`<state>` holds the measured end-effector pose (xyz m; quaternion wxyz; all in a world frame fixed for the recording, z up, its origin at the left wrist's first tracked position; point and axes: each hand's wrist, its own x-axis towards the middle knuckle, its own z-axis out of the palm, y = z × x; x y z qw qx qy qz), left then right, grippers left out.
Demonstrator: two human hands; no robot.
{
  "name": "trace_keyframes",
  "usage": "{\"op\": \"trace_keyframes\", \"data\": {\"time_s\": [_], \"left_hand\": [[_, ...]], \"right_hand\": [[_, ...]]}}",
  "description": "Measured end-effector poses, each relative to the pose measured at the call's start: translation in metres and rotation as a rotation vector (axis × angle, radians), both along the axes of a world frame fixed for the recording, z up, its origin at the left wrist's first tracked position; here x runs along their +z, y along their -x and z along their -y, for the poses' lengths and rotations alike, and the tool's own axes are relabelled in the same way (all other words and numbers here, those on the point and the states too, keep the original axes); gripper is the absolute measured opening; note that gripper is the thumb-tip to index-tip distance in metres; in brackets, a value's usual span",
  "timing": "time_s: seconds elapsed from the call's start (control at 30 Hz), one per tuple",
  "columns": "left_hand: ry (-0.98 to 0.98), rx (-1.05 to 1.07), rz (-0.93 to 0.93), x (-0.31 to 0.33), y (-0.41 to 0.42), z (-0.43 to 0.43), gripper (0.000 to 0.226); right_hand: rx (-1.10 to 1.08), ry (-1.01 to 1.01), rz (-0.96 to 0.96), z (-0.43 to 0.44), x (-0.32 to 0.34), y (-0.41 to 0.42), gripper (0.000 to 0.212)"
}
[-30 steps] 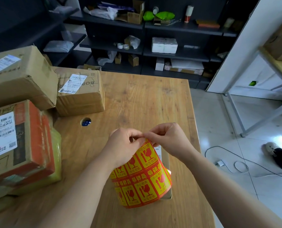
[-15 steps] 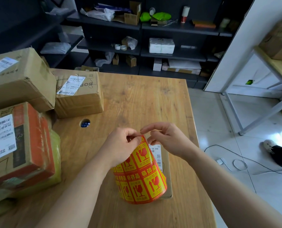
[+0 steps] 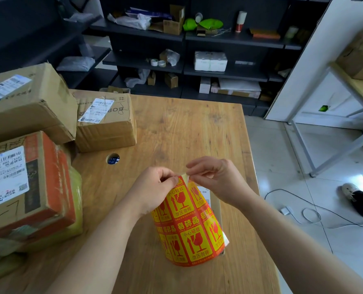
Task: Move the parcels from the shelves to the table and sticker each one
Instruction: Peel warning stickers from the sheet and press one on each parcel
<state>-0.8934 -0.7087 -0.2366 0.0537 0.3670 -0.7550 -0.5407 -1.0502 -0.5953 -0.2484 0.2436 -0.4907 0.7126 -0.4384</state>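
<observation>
Left hand (image 3: 155, 188) pinches the curled red-and-yellow paper sticker sheet (image 3: 189, 228) steady so the grip of the right hand (image 3: 217, 180), closed on one corner, can peel a sticker off.

The table (image 3: 176, 128) is showing bare wood with a plain grain and a dull, lightly worn finish. The sticker sheet (image 3: 189, 234) is looking like smooth coated paper in red and yellow with a slight sheen, while its peeled corner (image 3: 184, 177) is showing a pale matt underside. On the left, the far box (image 3: 110, 132) is showing creased brown cardboard and carrying a white paper label (image 3: 96, 110). The near box (image 3: 47, 187) is showing cardboard printed orange. Beneath it a green parcel (image 3: 77, 200) is shining like plastic film. On the right the tiled floor (image 3: 282, 166) is reflecting light glossily. The far shelves (image 3: 229, 40) are looking matt and dark.
</observation>
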Motion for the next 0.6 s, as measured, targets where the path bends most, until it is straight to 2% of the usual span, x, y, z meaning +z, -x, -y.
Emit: {"op": "trace_keyframes", "data": {"time_s": [0.37,0.6], "left_hand": [[0.100,-0.036,0.161,-0.003,-0.007,0.014,0.021],[0.212,-0.004,0.226,-0.018,-0.015,0.032,0.022]], "right_hand": [[0.068,-0.006,-0.330,-0.006,0.013,0.005,0.006],[0.067,-0.051,-0.428,-0.011,0.009,0.016,0.006]]}}
